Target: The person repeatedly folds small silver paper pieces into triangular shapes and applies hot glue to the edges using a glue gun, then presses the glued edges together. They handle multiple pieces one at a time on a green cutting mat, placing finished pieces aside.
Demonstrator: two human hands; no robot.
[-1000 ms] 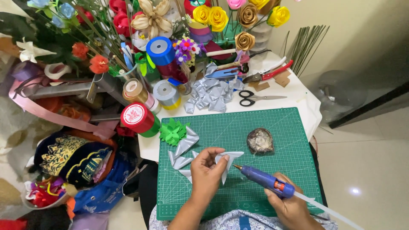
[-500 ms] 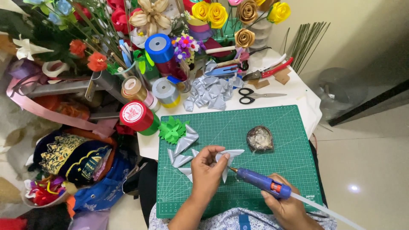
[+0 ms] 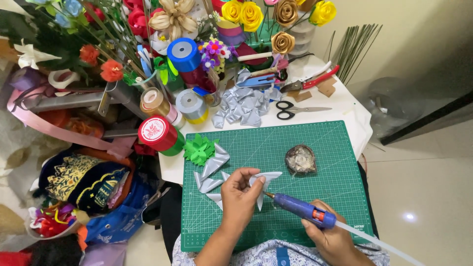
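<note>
Two hands work over the green mat (image 3: 335, 197): left hand (image 3: 244, 194) pinching folded silver ribbon (image 3: 263, 180) steady, right hand (image 3: 330, 236) gripping a glue gun (image 3: 300, 209), nozzle at the fold.

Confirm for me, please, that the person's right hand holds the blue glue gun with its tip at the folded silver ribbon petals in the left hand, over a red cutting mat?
Not quite: the cutting mat is green, not red, as the head view shows. The rest stands: the right hand holds the blue glue gun, its tip at the folded silver ribbon petals in the left hand.
</note>
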